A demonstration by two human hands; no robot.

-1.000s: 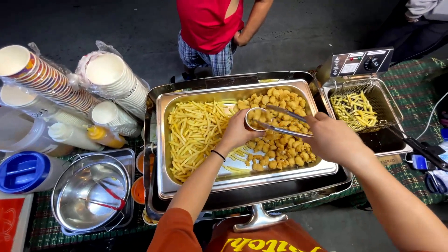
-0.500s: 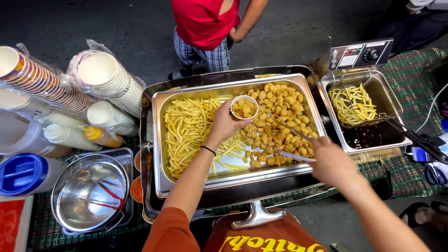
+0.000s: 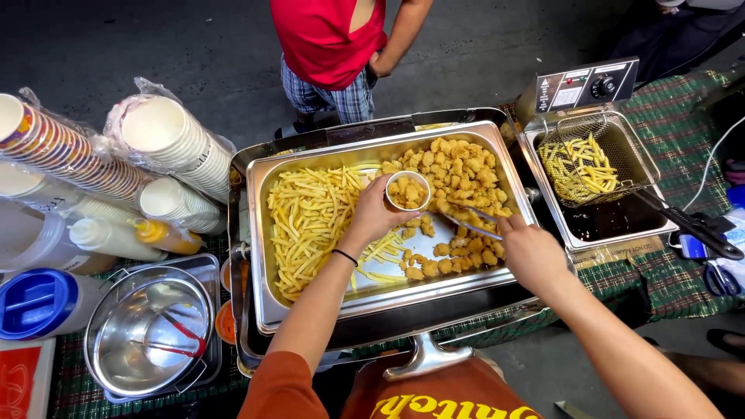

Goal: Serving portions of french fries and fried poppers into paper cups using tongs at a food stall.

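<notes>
Paper cup [image 3: 407, 192], small and white, sits upright over the middle of the steel serving tray [image 3: 310, 310], mouth facing up, its long axis roughly vertical. Fried nuggets fill it to the rim. Left hand [image 3: 374, 219] wraps the cup's side from the near-left; grip closed on the cup. A dark band circles that wrist.

Metal tongs [image 3: 472, 221] lie with their long axis running from the right hand [image 3: 529, 252] up and left toward the cup, tips just beside the cup's right wall, over the nuggets. Right hand's grip is closed on the tongs' handle end; whether the tong arms are pinched together cannot be told.

Relative to the tray: nugget pile [image 3: 458, 174] occupies its far-right part, fries [image 3: 310, 221] its left half. Electric fryer [image 3: 597, 174] stands just right of the tray, wire basket holding fries, black handle pointing right. Stacked paper cups [image 3: 174, 155] lie on their sides left of the tray; a steel pot [image 3: 147, 330] sits near-left. A person in a red top [image 3: 330, 39] stands beyond the tray's far edge.
</notes>
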